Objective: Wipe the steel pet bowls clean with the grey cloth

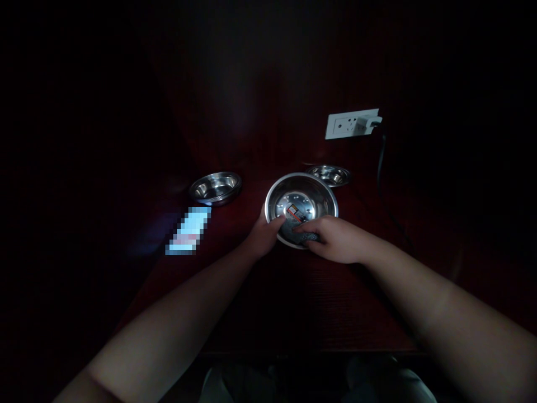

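A shiny metal bowl (323, 198) is tilted toward me above the dark red table. My left hand (264, 232) grips its left rim, thumb over the inside and fingers hidden behind the wall. Reaching in over the right rim, my right hand (335, 238) has its fingers closed on a grey cloth (291, 230) that lies against the lower inner wall. A black, orange and white label (295, 211) shows on the bowl's bottom, just above the cloth.
Left of the bowl stands a stack of shallow metal bowls (216, 187). Behind it, to the right, sits another shallow metal bowl (331, 175). A lit, pixelated phone (188, 230) lies at the left. A wall socket (350, 124) holds a plug with a dark cable (381, 162) hanging down.
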